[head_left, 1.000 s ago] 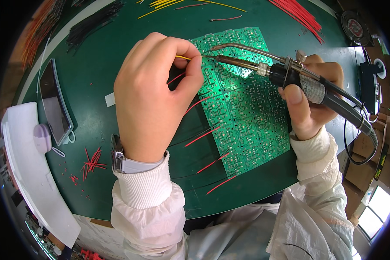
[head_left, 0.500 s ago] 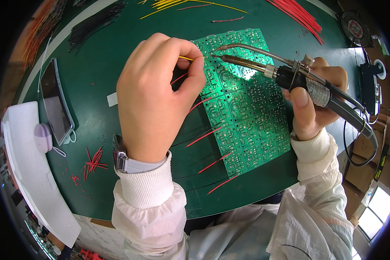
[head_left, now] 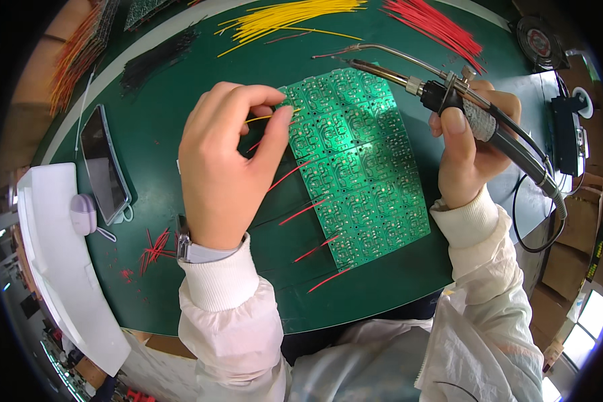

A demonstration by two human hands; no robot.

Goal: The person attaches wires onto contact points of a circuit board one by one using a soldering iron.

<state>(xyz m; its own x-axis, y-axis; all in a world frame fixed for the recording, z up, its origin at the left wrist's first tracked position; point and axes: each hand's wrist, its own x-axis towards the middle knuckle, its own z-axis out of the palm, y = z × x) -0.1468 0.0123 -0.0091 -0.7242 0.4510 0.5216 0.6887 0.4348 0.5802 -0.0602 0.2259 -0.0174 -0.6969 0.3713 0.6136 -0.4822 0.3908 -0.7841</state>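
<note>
A soldering iron (head_left: 398, 79) with a thin metal tube alongside is gripped in my right hand (head_left: 467, 144). Its tip hovers by the far edge of a green circuit board panel (head_left: 375, 161). My left hand (head_left: 228, 154) is over the panel's upper left edge, thumb and index finger parted. A yellow wire (head_left: 258, 118) passes behind that thumb, its end at the panel's edge. Several red wires (head_left: 303, 212) stick out from the panel's left side, with thin dark wires beside them. My left palm's underside is hidden.
Bundles of yellow wires (head_left: 295, 19), red wires (head_left: 435, 30) and black wires (head_left: 157, 59) lie at the back. A phone (head_left: 104, 161) and a lilac case (head_left: 83, 214) sit at left, near cut red wire pieces (head_left: 155, 249). A round fan (head_left: 539, 41) stands far right.
The iron's tip has lifted off the panel toward its far edge. My left thumb and index finger have parted around the yellow wire. The whole view has shifted slightly.
</note>
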